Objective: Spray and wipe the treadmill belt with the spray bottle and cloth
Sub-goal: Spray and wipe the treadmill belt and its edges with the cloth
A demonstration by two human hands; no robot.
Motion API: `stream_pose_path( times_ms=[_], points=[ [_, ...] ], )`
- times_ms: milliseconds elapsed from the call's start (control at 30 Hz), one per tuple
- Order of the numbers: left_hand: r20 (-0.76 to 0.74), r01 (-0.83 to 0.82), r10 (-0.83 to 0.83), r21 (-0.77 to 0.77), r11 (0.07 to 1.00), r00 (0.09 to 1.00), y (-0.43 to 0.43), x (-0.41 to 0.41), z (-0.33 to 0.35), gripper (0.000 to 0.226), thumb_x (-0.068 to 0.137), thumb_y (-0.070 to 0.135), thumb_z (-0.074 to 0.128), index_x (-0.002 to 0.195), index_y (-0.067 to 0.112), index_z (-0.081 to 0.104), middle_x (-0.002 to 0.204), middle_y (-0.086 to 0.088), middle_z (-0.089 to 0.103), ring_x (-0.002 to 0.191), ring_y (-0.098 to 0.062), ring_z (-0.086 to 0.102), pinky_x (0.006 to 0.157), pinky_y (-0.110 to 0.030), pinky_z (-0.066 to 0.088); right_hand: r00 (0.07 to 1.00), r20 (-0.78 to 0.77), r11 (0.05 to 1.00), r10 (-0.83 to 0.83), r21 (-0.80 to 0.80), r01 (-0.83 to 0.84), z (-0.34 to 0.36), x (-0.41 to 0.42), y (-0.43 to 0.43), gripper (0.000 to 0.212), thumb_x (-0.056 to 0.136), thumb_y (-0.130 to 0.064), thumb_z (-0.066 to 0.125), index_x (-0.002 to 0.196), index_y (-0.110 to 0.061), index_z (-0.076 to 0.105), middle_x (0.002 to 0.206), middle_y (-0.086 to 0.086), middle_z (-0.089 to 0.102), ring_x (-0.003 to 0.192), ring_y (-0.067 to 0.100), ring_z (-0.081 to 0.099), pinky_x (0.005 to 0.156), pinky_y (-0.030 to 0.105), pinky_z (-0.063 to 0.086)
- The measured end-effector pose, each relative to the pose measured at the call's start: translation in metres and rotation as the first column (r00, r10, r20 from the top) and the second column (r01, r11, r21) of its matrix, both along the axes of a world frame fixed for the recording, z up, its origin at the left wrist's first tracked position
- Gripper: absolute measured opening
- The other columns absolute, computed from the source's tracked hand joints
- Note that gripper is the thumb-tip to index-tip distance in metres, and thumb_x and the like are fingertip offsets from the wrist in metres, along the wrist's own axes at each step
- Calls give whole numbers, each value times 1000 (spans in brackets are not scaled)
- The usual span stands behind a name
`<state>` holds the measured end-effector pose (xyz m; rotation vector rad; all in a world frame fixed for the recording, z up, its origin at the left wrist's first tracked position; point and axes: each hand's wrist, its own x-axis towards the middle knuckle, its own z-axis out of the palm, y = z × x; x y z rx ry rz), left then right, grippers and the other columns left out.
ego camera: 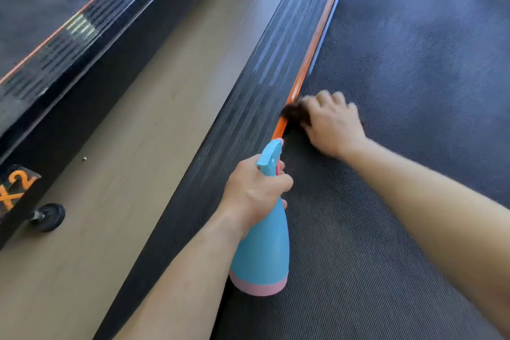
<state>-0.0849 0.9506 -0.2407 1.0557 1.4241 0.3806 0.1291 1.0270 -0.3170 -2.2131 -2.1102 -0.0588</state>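
A blue spray bottle point(262, 251) with a pink base stands tilted at the left edge of the dark treadmill belt point(400, 91). My left hand point(255, 190) grips its neck, fingers curled below the blue nozzle, which points forward along the belt. Further ahead my right hand point(331, 121) holds a dark cloth point(294, 113) bunched under its fingers. The cloth presses on the belt's left edge against the orange trim strip point(311, 55). The hand is motion-blurred and covers most of the cloth.
A ribbed black side rail point(248, 107) runs left of the orange strip. Beyond it lies a wood-look floor point(132, 146). A second treadmill point(55, 50) with an orange line and a small black wheel point(48, 217) stands at the far left.
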Motion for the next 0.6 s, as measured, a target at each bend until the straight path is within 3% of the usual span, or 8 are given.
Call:
stream_pose_path(
  times_ms=[67,133,233,333,467,533,600],
  points=[
    [26,-5,5,6,1000,1000,-1,-2,0,38,62,24,63,97,29,74,89,5,69,57,-20,67,85,-53,66,978,-57,979,-200,-46,197,3,11,38,47,97,-43,56,136,-18,47,135,13,47,125,40,42,95,59,42],
    [64,-9,8,13,1000,998,-1,-5,1,38,64,23,63,91,46,74,95,6,69,57,-18,66,85,-52,66,960,-95,963,-263,-77,257,1,16,61,47,99,-43,53,137,-16,46,139,13,44,129,41,38,97,61,41],
    [68,-21,21,-5,1000,997,0,-6,2,35,63,23,63,90,43,73,97,5,69,57,-18,66,85,-53,65,954,-95,958,-283,-84,275,0,14,67,47,99,-41,54,138,-16,45,140,12,44,130,41,37,98,60,41],
    [48,-23,24,-16,1000,999,1,-3,1,42,62,23,62,103,29,73,90,4,69,56,-19,66,85,-55,65,984,-68,986,-164,-26,163,0,4,36,48,95,-39,60,135,-17,48,132,11,49,123,40,43,93,56,43],
    [10,0,0,-20,1000,1000,4,3,-2,45,61,23,64,104,18,74,85,4,69,56,-19,66,83,-57,65,982,-19,981,189,47,-188,-8,-3,-19,51,87,-39,66,132,-20,52,122,9,56,109,38,51,80,53,49],
    [11,12,-12,-16,1000,1000,3,4,-4,49,61,24,63,108,21,74,83,5,68,56,-18,64,83,-55,65,985,-33,985,170,37,-169,-6,4,-7,51,89,-41,63,134,-21,51,124,8,56,111,38,50,82,54,49],
    [15,22,-22,-5,1000,1000,2,3,-4,51,61,24,62,111,23,73,83,7,68,56,-19,65,84,-53,65,998,-67,999,22,26,-20,-5,9,22,51,92,-40,60,138,-20,48,130,8,53,118,39,48,88,56,47]
  ],
)
